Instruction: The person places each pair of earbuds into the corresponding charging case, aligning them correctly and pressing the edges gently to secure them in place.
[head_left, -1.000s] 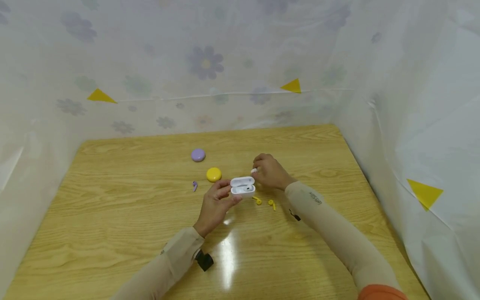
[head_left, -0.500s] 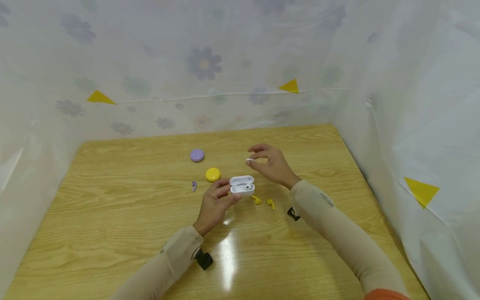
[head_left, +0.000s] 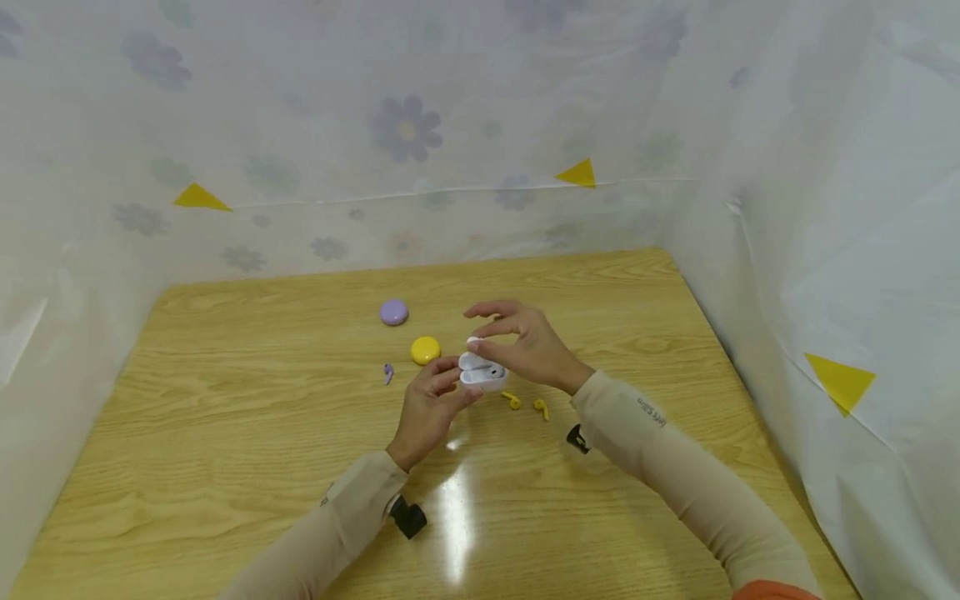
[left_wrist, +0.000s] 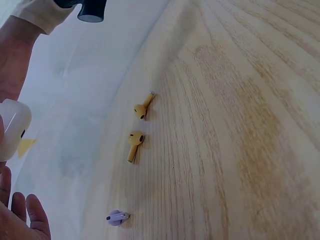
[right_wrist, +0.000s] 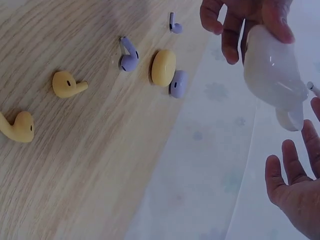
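Note:
A white earbud case (head_left: 483, 382) with its lid raised is held above the table by my left hand (head_left: 429, 408), fingers on its left side and thumb at the front. One earbud (head_left: 495, 372) sits in its right slot. My right hand (head_left: 528, 343) pinches a second white earbud (head_left: 474, 341) between thumb and index finger over the raised lid; the earbud's stem tip (right_wrist: 312, 88) shows in the right wrist view. The case (left_wrist: 15, 127) also appears at the left edge of the left wrist view.
Two yellow earbuds (head_left: 542, 407) lie right of the case. A yellow round case (head_left: 426, 350) and a purple round case (head_left: 393, 312) stand behind left. A purple earbud (head_left: 387, 373) lies beside them; another purple earbud (right_wrist: 175, 24) shows in the right wrist view. White sheeting (head_left: 405, 217) borders the table.
My right hand first rose away from the case with the white earbud, then came left and down over the lid. The left hand and the case have stayed nearly still.

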